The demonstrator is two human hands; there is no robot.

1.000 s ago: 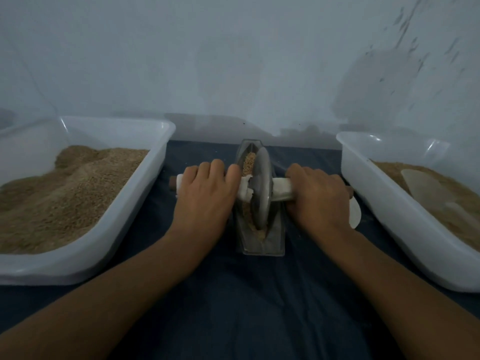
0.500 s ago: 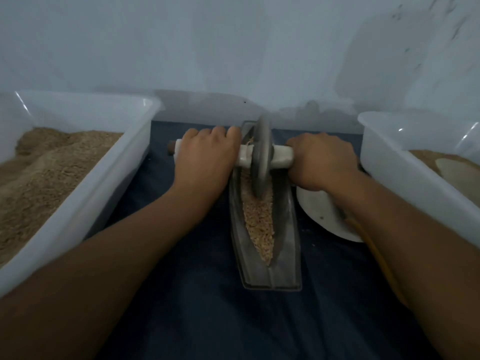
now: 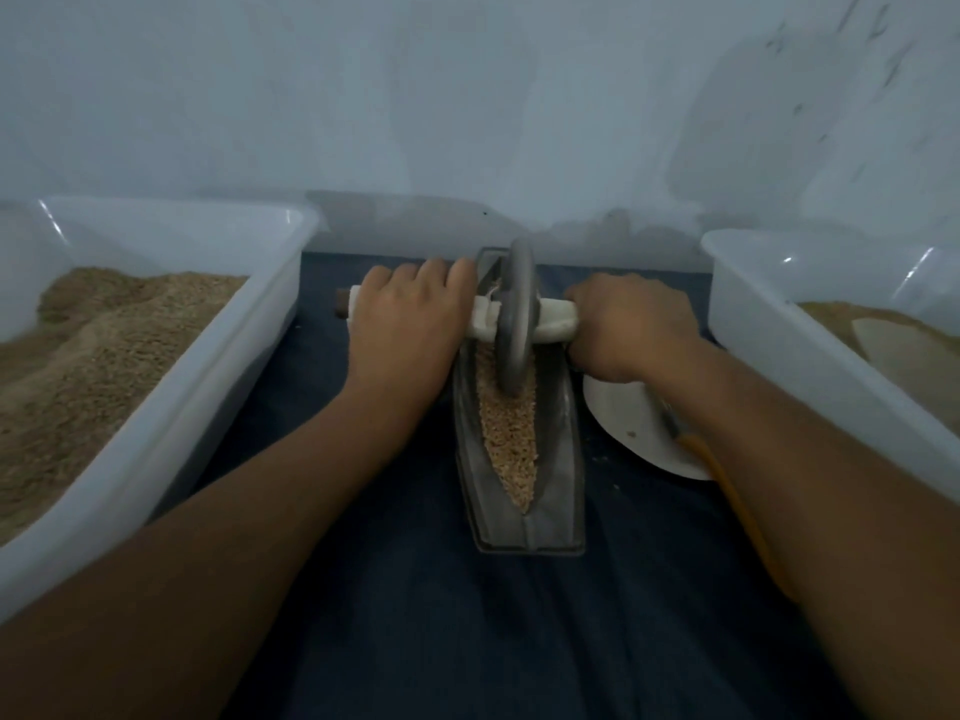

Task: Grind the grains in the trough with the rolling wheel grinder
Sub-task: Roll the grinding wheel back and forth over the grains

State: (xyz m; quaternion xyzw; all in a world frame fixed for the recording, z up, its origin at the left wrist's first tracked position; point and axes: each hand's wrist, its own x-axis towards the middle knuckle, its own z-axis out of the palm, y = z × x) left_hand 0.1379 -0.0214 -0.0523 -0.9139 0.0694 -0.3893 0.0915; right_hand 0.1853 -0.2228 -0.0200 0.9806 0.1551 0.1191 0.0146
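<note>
A narrow boat-shaped metal trough (image 3: 563, 470) lies lengthwise on the dark cloth, filled with tan grains (image 3: 506, 433). The grey wheel (image 3: 514, 314) of the grinder stands upright in the trough's far half, its lower edge in the grains. A white-wrapped axle handle (image 3: 556, 322) runs through the wheel. My left hand (image 3: 408, 332) grips the handle left of the wheel. My right hand (image 3: 631, 327) grips it on the right side. The handle's dark left end pokes out beyond my left hand.
A white plastic tub (image 3: 244, 366) heaped with brown grain stands at the left. Another white tub (image 3: 810, 350) with grain and a pale scoop stands at the right. A white plate (image 3: 631, 428) with an orange-handled tool lies beside the trough, under my right forearm. A wall rises right behind.
The wheel rolled from the near part of the trough toward its far end, both hands moving with it. More of the grain bed near me now shows.
</note>
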